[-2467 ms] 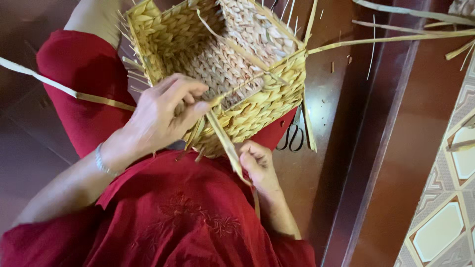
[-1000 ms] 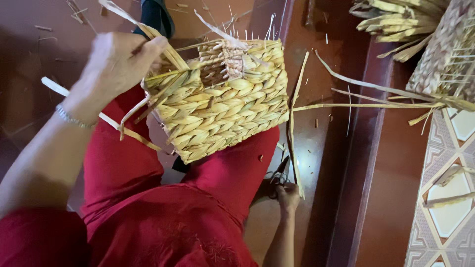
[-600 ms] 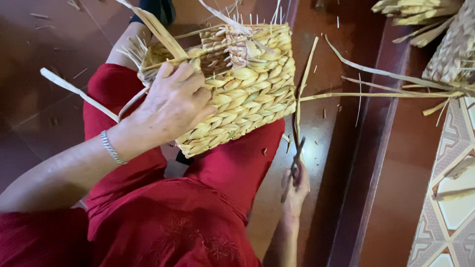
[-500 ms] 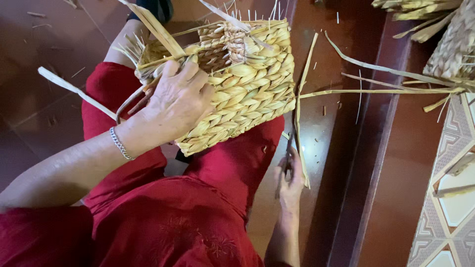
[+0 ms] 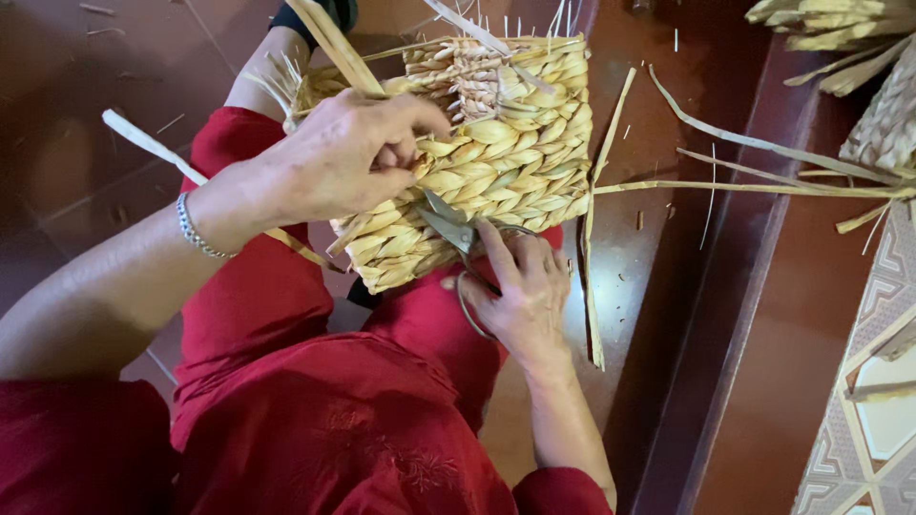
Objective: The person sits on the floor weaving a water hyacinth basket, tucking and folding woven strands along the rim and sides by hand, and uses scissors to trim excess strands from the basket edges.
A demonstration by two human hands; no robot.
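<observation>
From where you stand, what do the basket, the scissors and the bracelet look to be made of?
The basket looks woven from dried plant fibre, maybe straw or reed: pale yellow, matt, twisted plaits with loose ends sticking out. The scissors in the right hand look like metal: grey blades with a dull shine. The bracelet on the left hand's wrist seems silvery metal beads or links; too small to tell.

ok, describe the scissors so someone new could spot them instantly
Start at the woven straw basket resting on the red-clothed lap. At its lower front wall, the right hand holds the scissors, blades angled up-left towards the left hand. They are the only grey metal thing among pale straw strips.
</observation>
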